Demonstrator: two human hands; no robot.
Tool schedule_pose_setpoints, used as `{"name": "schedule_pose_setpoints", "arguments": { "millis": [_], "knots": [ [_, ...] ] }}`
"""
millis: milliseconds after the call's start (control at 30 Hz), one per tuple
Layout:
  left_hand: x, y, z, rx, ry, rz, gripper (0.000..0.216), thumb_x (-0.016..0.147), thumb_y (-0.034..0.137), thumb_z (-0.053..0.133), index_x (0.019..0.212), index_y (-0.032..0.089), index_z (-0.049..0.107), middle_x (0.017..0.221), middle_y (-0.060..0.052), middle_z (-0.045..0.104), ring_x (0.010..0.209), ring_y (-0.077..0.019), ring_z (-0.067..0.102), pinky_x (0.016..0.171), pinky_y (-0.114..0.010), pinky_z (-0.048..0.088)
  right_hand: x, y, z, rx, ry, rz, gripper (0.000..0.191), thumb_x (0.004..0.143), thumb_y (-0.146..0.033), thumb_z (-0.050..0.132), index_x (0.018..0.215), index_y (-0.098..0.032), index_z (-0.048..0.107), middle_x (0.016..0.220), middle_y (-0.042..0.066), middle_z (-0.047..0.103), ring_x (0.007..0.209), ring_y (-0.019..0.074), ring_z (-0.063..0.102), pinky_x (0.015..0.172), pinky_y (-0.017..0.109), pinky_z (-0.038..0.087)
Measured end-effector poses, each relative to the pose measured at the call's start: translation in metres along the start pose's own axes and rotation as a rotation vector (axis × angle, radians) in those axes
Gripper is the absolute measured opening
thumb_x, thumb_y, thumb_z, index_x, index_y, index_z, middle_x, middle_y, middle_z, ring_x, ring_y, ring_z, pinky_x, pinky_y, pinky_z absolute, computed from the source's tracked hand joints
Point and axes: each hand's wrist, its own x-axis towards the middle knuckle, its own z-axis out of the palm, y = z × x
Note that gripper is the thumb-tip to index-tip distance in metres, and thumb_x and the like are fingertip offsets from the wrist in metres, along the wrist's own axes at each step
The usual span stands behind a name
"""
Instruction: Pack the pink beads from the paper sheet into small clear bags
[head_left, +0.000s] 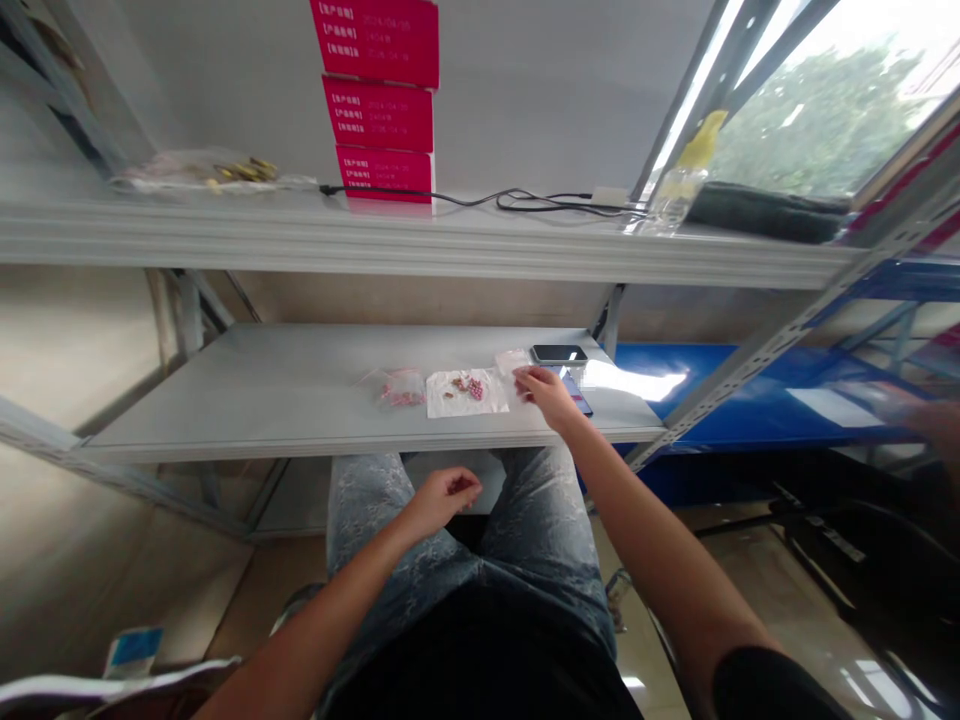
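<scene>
My left hand (448,497) hovers over my lap, just below the shelf's front edge, its fingers curled and pressed together; anything inside is too small to make out. On the shelf, my right hand (544,392) reaches to the right of a white sheet (444,408), fingertips pinched beside a small clear plastic bag (511,360). What those fingertips hold, if anything, cannot be made out. Small pink beads (475,387) and a few brownish bits (458,383) lie on the sheet. Left of it rests a clear bag of pink pieces (403,388).
A phone (559,354) lies behind my right hand, and a dark blue flat item (576,392) is partly under it. The upper shelf (480,245) carries stacked red boxes (386,120), a black cable (469,203), a yellow-topped bottle (686,175) and a bag with brass-coloured pieces (244,172).
</scene>
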Motion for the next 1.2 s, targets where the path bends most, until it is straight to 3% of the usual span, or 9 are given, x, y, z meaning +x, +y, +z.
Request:
{"name": "schedule_pose_setpoints", "arguments": {
  "millis": [67,233,333,400,600,767,1000,1100,1200],
  "knots": [
    [0.000,-0.002,-0.001,-0.011,0.004,-0.013,0.030,0.083,0.047,0.069,0.088,0.017,0.068,0.071,-0.001,0.063,0.064,-0.0147,0.056,0.063,-0.026,0.043,0.042,-0.005,-0.015,-0.429,0.022,-0.034,0.034,0.088,-0.051,0.057,0.084,-0.018,0.066,0.073,0.005,0.066,0.064,0.0157,0.058,0.058,0.026,0.044],
    [0.003,-0.004,-0.006,0.026,0.033,0.000,0.026,0.084,0.043,0.067,0.084,0.017,0.067,0.073,-0.002,0.064,0.067,-0.0154,0.058,0.063,-0.026,0.043,0.096,-0.003,-0.031,-0.699,0.075,-0.060,0.018,0.079,-0.030,0.069,0.091,-0.016,0.069,0.084,0.010,0.070,0.087,0.0258,0.064,0.077,0.033,0.048],
    [0.005,-0.002,-0.010,0.055,0.061,0.010,0.026,0.085,0.043,0.066,0.083,0.017,0.067,0.073,-0.003,0.065,0.067,-0.0158,0.058,0.064,-0.026,0.044,0.094,0.006,-0.029,-0.871,0.136,-0.122,0.041,0.077,-0.021,0.071,0.117,-0.015,0.065,0.114,0.017,0.068,0.108,0.0315,0.061,0.091,0.037,0.046],
    [0.006,0.000,-0.011,0.073,0.064,0.011,0.028,0.086,0.045,0.065,0.083,0.018,0.067,0.074,-0.003,0.066,0.068,-0.0163,0.059,0.064,-0.027,0.044,0.088,0.011,-0.026,-1.022,0.158,-0.218,0.040,0.084,-0.017,0.064,0.124,-0.016,0.062,0.124,0.018,0.064,0.113,0.0313,0.059,0.095,0.039,0.046],
    [0.005,-0.002,-0.008,0.052,0.049,0.010,0.029,0.085,0.047,0.066,0.085,0.017,0.067,0.074,-0.003,0.067,0.067,-0.0166,0.060,0.064,-0.027,0.045,0.076,0.024,-0.018,-1.189,-0.155,-0.402,0.025,0.093,-0.015,0.055,0.112,-0.017,0.073,0.121,0.015,0.066,0.115,0.0259,0.060,0.103,0.035,0.044],
    [0.003,0.004,-0.019,0.084,0.088,0.044,0.029,0.087,0.048,0.065,0.085,0.018,0.068,0.075,-0.003,0.068,0.068,-0.0168,0.061,0.066,-0.027,0.046,0.072,0.019,-0.016,-1.184,-0.198,-0.406,0.024,0.091,-0.013,0.059,0.108,-0.016,0.075,0.114,0.013,0.072,0.113,0.0257,0.063,0.107,0.037,0.042],
    [0.014,0.041,-0.101,0.236,0.434,0.204,0.028,0.088,0.048,0.063,0.092,0.021,0.070,0.083,-0.003,0.071,0.079,-0.0202,0.066,0.074,-0.029,0.051,0.029,-0.018,-0.016,-0.871,-0.097,-0.409,0.025,0.093,-0.023,0.055,0.108,-0.019,0.075,0.110,0.011,0.075,0.095,0.0251,0.068,0.092,0.037,0.050],
    [0.032,0.052,-0.148,0.561,0.660,0.288,0.023,0.090,0.041,0.060,0.094,0.021,0.071,0.094,-0.006,0.074,0.086,-0.0221,0.067,0.083,-0.032,0.051,-0.008,-0.028,-0.008,-0.607,-0.140,-0.384,0.023,0.092,-0.029,0.056,0.103,-0.023,0.076,0.104,0.009,0.076,0.086,0.0243,0.069,0.078,0.036,0.053],
    [0.054,0.051,-0.182,0.819,0.770,0.221,0.019,0.088,0.032,0.061,0.096,0.018,0.071,0.106,-0.012,0.073,0.098,-0.0264,0.067,0.093,-0.037,0.050,-0.046,-0.028,0.003,-0.404,-0.164,-0.367,0.021,0.091,-0.034,0.059,0.099,-0.024,0.075,0.095,0.007,0.076,0.086,0.0249,0.069,0.073,0.036,0.053]
  ]
}}
